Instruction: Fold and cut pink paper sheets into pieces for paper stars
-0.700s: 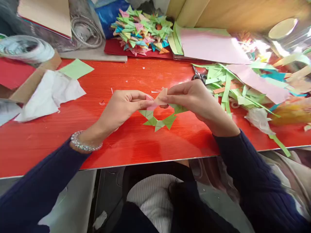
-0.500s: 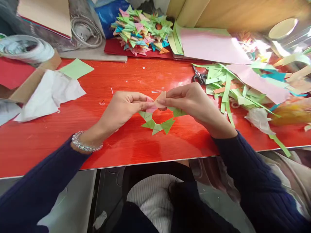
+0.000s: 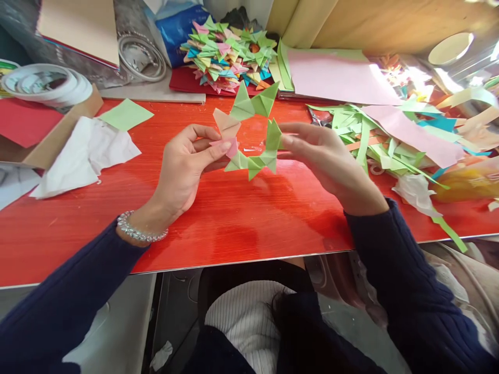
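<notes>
A folded-paper ring (image 3: 255, 163) of pointed green pieces, with one pink and one peach piece at its left, is held up over the red table (image 3: 241, 223). My left hand (image 3: 189, 158) pinches the pink piece between thumb and fingers. On the opposite side, my right hand (image 3: 312, 148) has its thumb and fingertips on a green piece; its other fingers are partly hidden. A narrow gap shows at the ring's upper right, between two green pieces. A beaded bracelet (image 3: 141, 231) circles my left wrist.
Behind lies a pile of folded-paper rings (image 3: 230, 52). Pink sheets (image 3: 339, 75), scissors (image 3: 317, 118) and green paper strips (image 3: 362, 130) lie to the right. At left are a green square (image 3: 127, 114), crumpled white paper (image 3: 86, 156) and tape rolls (image 3: 47, 83).
The ring has turned and been raised, so its pink and peach pieces now sit at the left. My hands have moved apart, from meeting at those pieces to holding opposite sides.
</notes>
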{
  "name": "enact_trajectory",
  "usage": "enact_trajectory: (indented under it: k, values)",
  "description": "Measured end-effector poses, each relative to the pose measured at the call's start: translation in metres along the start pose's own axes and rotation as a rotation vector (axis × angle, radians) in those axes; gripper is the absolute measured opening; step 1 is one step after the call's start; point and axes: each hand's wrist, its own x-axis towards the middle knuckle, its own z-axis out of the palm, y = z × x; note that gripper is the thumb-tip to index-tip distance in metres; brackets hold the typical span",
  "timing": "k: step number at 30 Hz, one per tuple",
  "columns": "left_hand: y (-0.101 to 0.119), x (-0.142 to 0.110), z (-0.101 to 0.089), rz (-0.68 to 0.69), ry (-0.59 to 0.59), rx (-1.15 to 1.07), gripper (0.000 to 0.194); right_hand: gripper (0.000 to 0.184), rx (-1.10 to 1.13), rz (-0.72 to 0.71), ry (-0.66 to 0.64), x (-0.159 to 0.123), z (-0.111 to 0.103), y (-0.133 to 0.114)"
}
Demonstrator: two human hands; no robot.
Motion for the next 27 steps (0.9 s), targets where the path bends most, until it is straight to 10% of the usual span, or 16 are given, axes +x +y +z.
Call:
enact_trajectory:
  k: [5, 17, 27]
  values:
    - [-0.002, 0.003, -0.001, -0.027, -0.065, 0.009, 0.035, 0.026, -0.012, -0.067, -0.066, -0.004, 0.008, 0.004]
    - [0.004, -0.012, 0.002, 0.583, -0.13, 0.432, 0.019, 0.024, -0.521, -0.471, 0.048, -0.016, 0.02, -0.013]
    - [0.002, -0.012, 0.001, 0.594, -0.133, 0.494, 0.02, 0.016, -0.662, -0.604, 0.095, -0.02, 0.027, -0.012]
